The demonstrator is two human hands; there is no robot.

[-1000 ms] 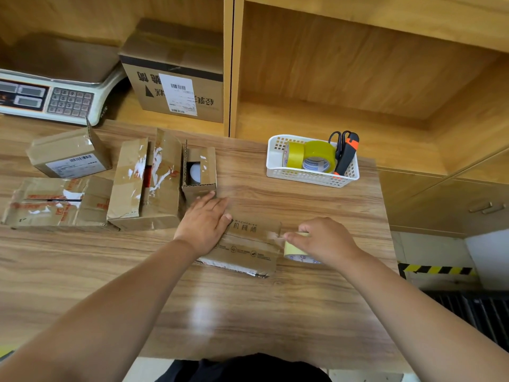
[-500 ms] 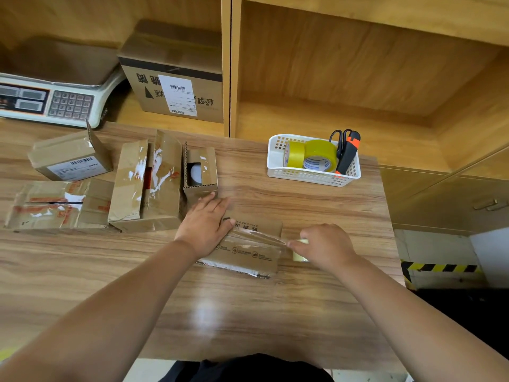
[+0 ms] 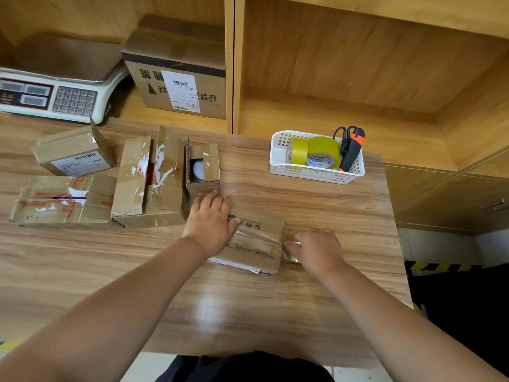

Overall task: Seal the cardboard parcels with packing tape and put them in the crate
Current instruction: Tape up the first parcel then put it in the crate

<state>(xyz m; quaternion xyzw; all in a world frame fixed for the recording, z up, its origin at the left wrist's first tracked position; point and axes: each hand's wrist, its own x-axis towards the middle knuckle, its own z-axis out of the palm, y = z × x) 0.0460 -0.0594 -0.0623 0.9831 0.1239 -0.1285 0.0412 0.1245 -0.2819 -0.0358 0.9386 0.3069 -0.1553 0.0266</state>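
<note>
Parcel (image 3: pixel 256 250): flat on the tabletop (image 3: pixel 275 312), mid-front, under the left palm.
Left hand (image 3: pixel 210 224): fingers straight, pressing the parcel's left end, unmoved.
Right hand (image 3: pixel 316 249): curled round the tape roll (image 3: pixel 293 258), now dropped past the parcel's right edge.
Change: strip drawn across the top within the last second.
Meaning: seam probably covered; cutting next.

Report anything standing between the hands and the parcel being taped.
Nothing visible does. The left hand lies flat on the parcel, and the right hand holds the tape roll right at its right edge. The opened boxes lie off to its left.
</note>
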